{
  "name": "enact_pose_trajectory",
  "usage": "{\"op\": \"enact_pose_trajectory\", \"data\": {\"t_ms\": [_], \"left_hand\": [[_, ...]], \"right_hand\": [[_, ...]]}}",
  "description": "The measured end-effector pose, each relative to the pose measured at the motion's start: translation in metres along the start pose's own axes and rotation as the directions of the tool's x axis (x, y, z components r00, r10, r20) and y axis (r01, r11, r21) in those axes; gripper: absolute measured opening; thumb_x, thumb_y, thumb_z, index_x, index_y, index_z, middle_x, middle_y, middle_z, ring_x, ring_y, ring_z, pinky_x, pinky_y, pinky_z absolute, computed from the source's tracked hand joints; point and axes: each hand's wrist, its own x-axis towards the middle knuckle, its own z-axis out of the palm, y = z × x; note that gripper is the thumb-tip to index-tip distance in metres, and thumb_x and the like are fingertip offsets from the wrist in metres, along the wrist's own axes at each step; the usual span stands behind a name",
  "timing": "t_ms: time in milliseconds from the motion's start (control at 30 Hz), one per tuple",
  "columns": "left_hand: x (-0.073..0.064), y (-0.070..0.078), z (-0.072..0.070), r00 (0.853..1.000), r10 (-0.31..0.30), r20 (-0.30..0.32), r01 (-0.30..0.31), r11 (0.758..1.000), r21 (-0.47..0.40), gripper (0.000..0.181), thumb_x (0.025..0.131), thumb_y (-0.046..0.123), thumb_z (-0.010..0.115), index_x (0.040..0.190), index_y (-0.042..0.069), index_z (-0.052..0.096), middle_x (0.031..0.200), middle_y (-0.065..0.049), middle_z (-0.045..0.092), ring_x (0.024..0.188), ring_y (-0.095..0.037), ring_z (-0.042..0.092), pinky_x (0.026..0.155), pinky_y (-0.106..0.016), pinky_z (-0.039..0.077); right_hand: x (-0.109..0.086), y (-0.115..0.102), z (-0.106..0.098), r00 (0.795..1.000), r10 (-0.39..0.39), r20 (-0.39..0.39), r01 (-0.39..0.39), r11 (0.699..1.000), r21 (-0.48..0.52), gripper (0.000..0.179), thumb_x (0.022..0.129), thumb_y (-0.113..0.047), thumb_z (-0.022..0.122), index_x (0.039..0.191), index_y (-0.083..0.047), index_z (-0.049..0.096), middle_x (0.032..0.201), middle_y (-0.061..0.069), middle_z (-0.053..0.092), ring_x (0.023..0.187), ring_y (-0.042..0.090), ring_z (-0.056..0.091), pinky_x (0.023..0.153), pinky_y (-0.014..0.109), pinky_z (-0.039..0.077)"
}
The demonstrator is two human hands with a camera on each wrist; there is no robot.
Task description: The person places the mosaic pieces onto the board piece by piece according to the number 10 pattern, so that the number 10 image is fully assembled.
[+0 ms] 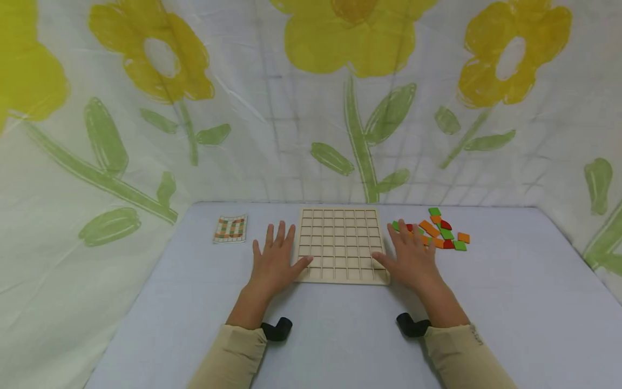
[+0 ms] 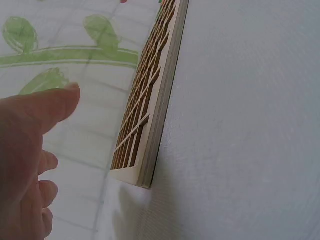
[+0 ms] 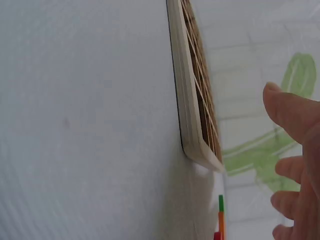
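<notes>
A square wooden grid board (image 1: pixel 340 275) with rows of shallow cells lies in the middle of the white table. My left hand (image 1: pixel 274 265) is spread at its left side, thumb overlapping the board's edge in the head view. Across from it, my right hand (image 1: pixel 413 259) is spread at the right side, its thumb over that edge and its fingers partly covering a pile of flat tiles. In the left wrist view, the left thumb (image 2: pixel 60 102) appears apart from the board (image 2: pixel 150 125). The right thumb (image 3: pixel 290 110) likewise appears apart from it. Both hands hold nothing.
Orange, green and red tiles (image 1: pixel 447 234), some with a rounded side, lie loosely to the right of the board. A small pattern card (image 1: pixel 230 229) with coloured squares lies at the left. Behind the table hangs a white cloth (image 1: pixel 291 135) with painted yellow flowers.
</notes>
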Motion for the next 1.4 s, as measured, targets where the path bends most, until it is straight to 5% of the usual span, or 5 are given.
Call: {"op": "enact_pose_trajectory", "data": {"t_ms": [267,467,633,933,1400], "left_hand": [[0.009,-0.022,0.014,0.991,-0.004,0.136,0.05,0.94,-0.337,0.079,0.098,0.052,0.051,0.159,0.016,0.017,0.166,-0.011,0.009,0.153,-0.032,-0.003,0.122,-0.061,-0.001],[0.015,-0.035,0.021,0.988,-0.022,0.15,0.088,0.89,-0.448,0.066,0.1,0.048,0.05,0.157,0.027,0.026,0.165,-0.002,0.018,0.154,-0.03,0.0,0.123,-0.059,-0.001],[0.016,-0.038,0.022,0.991,-0.021,0.129,0.079,0.885,-0.458,0.054,0.099,0.043,0.053,0.15,0.029,0.042,0.161,0.005,0.03,0.153,-0.034,0.004,0.12,-0.065,0.003],[0.017,-0.042,0.029,0.998,0.026,0.057,0.0,0.909,-0.416,0.042,0.098,0.028,0.061,0.137,0.016,0.059,0.153,0.004,0.043,0.151,-0.022,0.022,0.126,-0.049,0.002],[0.019,-0.045,0.032,0.998,0.032,0.049,-0.007,0.892,-0.452,0.04,0.097,0.027,0.063,0.136,0.016,0.061,0.151,0.005,0.046,0.15,-0.021,0.024,0.126,-0.047,0.001]], "right_hand": [[0.008,0.033,-0.006,0.999,0.029,0.018,-0.032,0.983,0.183,0.085,0.094,-0.059,0.055,0.155,-0.008,0.025,0.16,0.024,0.021,0.144,0.049,0.023,0.111,0.073,0.022],[0.01,0.057,-0.009,0.993,0.113,0.037,-0.119,0.957,0.264,0.078,0.095,-0.047,0.06,0.155,-0.008,0.028,0.151,0.023,0.04,0.126,0.042,0.049,0.104,0.063,0.043],[0.009,0.064,-0.01,0.99,0.137,0.024,-0.139,0.957,0.255,0.066,0.096,-0.034,0.063,0.149,-0.002,0.039,0.146,0.026,0.044,0.133,0.043,0.041,0.109,0.064,0.036],[0.006,0.063,-0.006,0.975,0.217,-0.04,-0.198,0.942,0.273,0.038,0.096,-0.011,0.061,0.133,-0.004,0.059,0.137,0.024,0.055,0.126,0.043,0.047,0.105,0.061,0.043],[0.003,0.069,-0.005,0.967,0.238,-0.087,-0.213,0.949,0.23,0.045,0.094,-0.027,0.066,0.126,0.005,0.062,0.129,0.029,0.054,0.119,0.044,0.047,0.1,0.06,0.045]]}}
